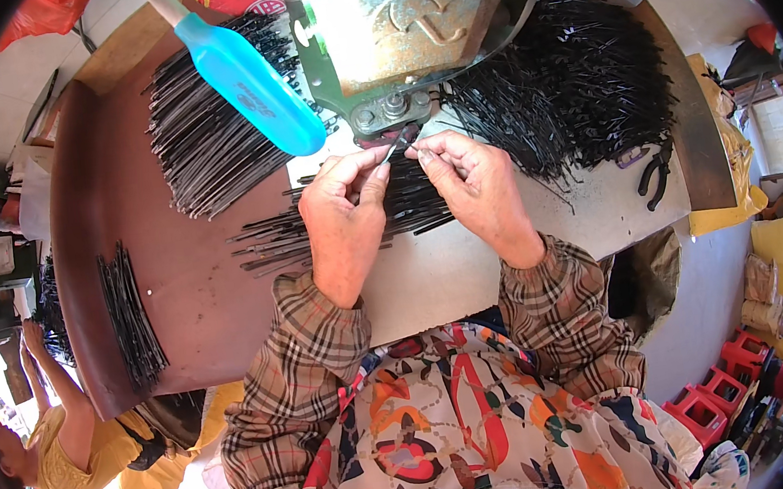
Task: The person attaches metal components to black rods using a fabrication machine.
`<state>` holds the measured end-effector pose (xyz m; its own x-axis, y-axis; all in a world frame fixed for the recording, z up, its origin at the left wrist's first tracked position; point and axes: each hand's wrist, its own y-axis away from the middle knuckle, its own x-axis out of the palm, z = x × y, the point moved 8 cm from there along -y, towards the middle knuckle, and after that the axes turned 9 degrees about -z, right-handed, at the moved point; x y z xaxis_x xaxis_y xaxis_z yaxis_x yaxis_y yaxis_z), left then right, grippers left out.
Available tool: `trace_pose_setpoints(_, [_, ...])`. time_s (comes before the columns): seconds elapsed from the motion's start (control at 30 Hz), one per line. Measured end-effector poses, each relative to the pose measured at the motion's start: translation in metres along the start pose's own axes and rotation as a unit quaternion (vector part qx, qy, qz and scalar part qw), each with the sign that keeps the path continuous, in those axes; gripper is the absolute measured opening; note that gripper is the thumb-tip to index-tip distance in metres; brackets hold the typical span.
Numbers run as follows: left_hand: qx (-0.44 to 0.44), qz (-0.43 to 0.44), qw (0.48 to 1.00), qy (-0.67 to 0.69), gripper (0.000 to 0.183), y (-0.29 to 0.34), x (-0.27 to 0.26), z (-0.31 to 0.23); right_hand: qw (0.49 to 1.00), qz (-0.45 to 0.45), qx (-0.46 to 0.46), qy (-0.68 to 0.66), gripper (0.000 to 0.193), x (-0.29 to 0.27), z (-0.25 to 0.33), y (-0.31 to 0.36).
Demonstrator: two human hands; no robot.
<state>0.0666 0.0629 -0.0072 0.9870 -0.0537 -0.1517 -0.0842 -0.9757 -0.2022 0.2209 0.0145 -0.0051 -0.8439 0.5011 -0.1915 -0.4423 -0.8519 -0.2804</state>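
My left hand point(347, 219) and my right hand point(480, 191) meet under the head of a green metal press point(392, 109). Both are closed, thumb against forefinger, on the ends of thin black ribs point(405, 137) like those of an umbrella. My fingers hide the exact joint between the pieces. Beneath my wrists lies a loose row of black ribs point(265, 237). A large bundle point(205, 135) is spread to the left of the press, and a thick tangled pile point(598, 66) of black ribs with fittings covers the right side.
A blue paddle-shaped lamp head point(253, 86) hangs over the left bundle. Another small bundle point(132, 317) lies near the table's left edge. Black-handled pliers point(658, 177) rest at the right. Red stools point(720, 391) stand beyond. At the left, another person point(80, 434) sits with raised arms.
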Motion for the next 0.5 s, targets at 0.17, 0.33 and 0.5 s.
trace_pose_setpoints(0.17, [0.024,0.033,0.998,-0.043,0.020,-0.006,0.005,-0.006,0.996,0.052,0.037,-0.059,0.013,0.005,-0.016,-0.006])
trace_pose_setpoints(0.33, [0.070,0.038,0.995,-0.057,0.019,-0.022,0.005,-0.015,0.991,0.080,0.057,-0.086,0.014,0.006,-0.009,-0.021])
trace_pose_setpoints(0.5, [0.060,0.022,0.997,-0.040,0.021,-0.034,0.007,-0.015,0.986,0.099,0.089,-0.102,0.016,0.010,-0.011,-0.033])
